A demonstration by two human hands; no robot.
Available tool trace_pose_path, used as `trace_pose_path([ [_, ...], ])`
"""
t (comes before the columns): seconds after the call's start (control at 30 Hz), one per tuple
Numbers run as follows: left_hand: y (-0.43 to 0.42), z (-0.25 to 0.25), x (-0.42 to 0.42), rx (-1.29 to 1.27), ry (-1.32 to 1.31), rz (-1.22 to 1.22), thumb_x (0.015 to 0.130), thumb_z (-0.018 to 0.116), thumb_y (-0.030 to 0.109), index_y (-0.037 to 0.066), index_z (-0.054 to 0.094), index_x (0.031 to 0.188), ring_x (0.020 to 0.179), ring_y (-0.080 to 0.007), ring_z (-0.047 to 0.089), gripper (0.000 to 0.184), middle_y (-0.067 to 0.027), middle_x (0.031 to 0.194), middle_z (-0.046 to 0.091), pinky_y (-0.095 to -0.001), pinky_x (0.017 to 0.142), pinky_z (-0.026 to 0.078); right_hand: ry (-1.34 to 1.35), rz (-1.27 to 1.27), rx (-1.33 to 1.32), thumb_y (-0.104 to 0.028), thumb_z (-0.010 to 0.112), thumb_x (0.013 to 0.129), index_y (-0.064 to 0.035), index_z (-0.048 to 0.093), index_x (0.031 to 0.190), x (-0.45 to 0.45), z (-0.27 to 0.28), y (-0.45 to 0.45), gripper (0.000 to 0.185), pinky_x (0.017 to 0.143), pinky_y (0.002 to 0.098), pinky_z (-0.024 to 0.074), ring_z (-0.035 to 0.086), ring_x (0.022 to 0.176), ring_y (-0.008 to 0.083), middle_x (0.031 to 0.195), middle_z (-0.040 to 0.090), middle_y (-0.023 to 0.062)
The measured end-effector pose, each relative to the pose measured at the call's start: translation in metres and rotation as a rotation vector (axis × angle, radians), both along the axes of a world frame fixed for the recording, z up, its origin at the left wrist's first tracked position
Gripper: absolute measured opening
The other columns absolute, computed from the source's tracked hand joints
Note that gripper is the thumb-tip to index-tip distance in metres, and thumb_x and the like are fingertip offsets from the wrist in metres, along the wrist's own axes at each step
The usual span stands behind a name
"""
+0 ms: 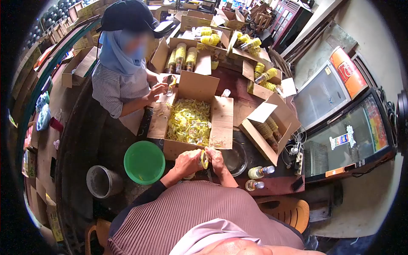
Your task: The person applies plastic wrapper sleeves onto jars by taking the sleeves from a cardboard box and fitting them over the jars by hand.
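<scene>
Close to my body, at the near edge of an open cardboard box (222, 123), my two hands meet. My left hand (189, 164) is closed around a small yellow-edged piece (205, 160), which looks like a looped strip or packet; its exact kind is unclear. The fingers of my right hand (216, 160) pinch the same piece from the other side. Many small yellow packets (189, 121) fill the box just beyond. To the right of my hands lies a dark round basin (240, 158), partly hidden by the box flap. Two bottles with clear tops, one a yellow-wrapped bottle (256, 172), lie farther right.
A green basin (144, 162) and a grey bucket (100, 182) stand to the left. Across the box, a co-worker (123, 80) handles a small clear item. Cardboard boxes with yellow-wrapped bottles (180, 55) line the table's far side. A glass-door fridge (346, 138) stands right.
</scene>
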State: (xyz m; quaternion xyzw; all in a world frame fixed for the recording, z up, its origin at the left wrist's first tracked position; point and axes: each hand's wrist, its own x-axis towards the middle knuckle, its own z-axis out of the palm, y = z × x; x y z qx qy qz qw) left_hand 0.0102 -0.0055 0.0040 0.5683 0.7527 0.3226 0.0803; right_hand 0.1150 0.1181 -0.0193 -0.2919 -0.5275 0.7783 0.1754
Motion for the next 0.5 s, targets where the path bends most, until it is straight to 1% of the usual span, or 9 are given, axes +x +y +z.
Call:
trace_pose_path([
  [0.03,0.001,-0.001,0.000,0.043,0.075,0.009,0.068,0.073,0.032,0.006,0.054,0.087,0.070,-0.0306,0.063,0.037,-0.0127,0.075,0.060,-0.0409,0.062,0.051,-0.005,-0.031,-0.038,-0.021,0.052,0.094,-0.0029,0.065,0.101,0.000,-0.005,0.000,0.023,0.052,0.0185,0.0309,0.041,0.057,0.0024,0.071,0.055,-0.0068],
  [0.07,0.001,-0.001,0.001,0.085,0.150,0.018,0.068,0.072,0.032,0.006,0.055,0.088,0.070,-0.0282,0.063,0.037,-0.0115,0.074,0.061,-0.0387,0.062,0.051,0.017,-0.033,0.018,-0.019,0.052,0.093,-0.0031,0.065,0.102,-0.004,-0.012,0.001,0.022,0.052,0.0185,0.0311,0.041,0.058,0.0024,0.074,0.056,-0.0057],
  [0.17,0.002,0.002,0.001,0.163,0.195,-0.006,0.070,0.069,0.027,0.007,0.054,0.083,0.068,-0.0263,0.061,0.028,-0.0101,0.070,0.058,-0.0365,0.063,0.049,0.005,0.010,0.054,-0.018,0.052,0.093,-0.0028,0.064,0.101,0.004,-0.019,0.008,0.021,0.051,0.0197,0.0314,0.041,0.058,0.0027,0.073,0.055,-0.0054],
  [0.2,0.003,0.002,0.001,0.170,0.195,-0.005,0.070,0.069,0.027,0.007,0.054,0.083,0.068,-0.0263,0.061,0.028,-0.0101,0.070,0.058,-0.0365,0.063,0.049,0.012,0.025,0.041,-0.017,0.053,0.093,-0.0040,0.065,0.096,0.004,-0.018,0.010,0.018,0.050,0.0206,0.0294,0.038,0.056,0.0029,0.069,0.050,-0.0064],
  [0.23,0.004,0.002,0.001,0.194,0.203,-0.009,0.070,0.067,0.024,0.007,0.053,0.081,0.066,-0.0256,0.060,0.024,-0.0096,0.068,0.056,-0.0358,0.063,0.048,0.013,0.026,0.048,-0.017,0.053,0.093,-0.0040,0.065,0.096,0.004,-0.019,0.010,0.018,0.050,0.0206,0.0294,0.038,0.056,0.0029,0.069,0.050,-0.0064],
  [0.3,0.004,0.002,0.001,0.224,0.213,-0.010,0.071,0.065,0.021,0.007,0.052,0.078,0.064,-0.0248,0.059,0.020,-0.0091,0.067,0.055,-0.0351,0.062,0.047,-0.044,-0.040,0.136,-0.018,0.052,0.093,0.0006,0.066,0.099,0.003,-0.028,0.011,0.023,0.054,0.0212,0.0339,0.042,0.060,0.0043,0.073,0.056,-0.0036],
  [0.33,0.004,0.001,0.001,0.242,0.224,-0.005,0.071,0.063,0.018,0.007,0.052,0.077,0.064,-0.0243,0.058,0.017,-0.0088,0.066,0.054,-0.0350,0.062,0.046,-0.021,-0.020,0.202,-0.017,0.053,0.093,-0.0011,0.066,0.095,0.004,-0.039,0.015,0.021,0.051,0.0228,0.0325,0.040,0.057,0.0049,0.069,0.053,-0.0045],
  [0.4,0.002,0.008,0.001,0.272,0.237,-0.007,0.071,0.059,0.013,0.008,0.051,0.076,0.065,-0.0234,0.058,0.011,-0.0082,0.067,0.054,-0.0345,0.063,0.046,-0.033,-0.009,0.209,-0.017,0.052,0.093,-0.0005,0.066,0.096,0.005,-0.045,0.019,0.022,0.050,0.0234,0.0324,0.041,0.056,0.0052,0.068,0.053,-0.0041],
  [0.5,0.001,0.006,-0.001,0.238,0.232,-0.006,0.070,0.060,0.015,0.007,0.052,0.077,0.067,-0.0235,0.059,0.013,-0.0084,0.069,0.055,-0.0347,0.065,0.046,-0.066,-0.022,0.161,-0.017,0.053,0.093,0.0012,0.066,0.096,0.003,-0.041,0.018,0.022,0.050,0.0245,0.0327,0.042,0.056,0.0059,0.067,0.053,-0.0033],
])
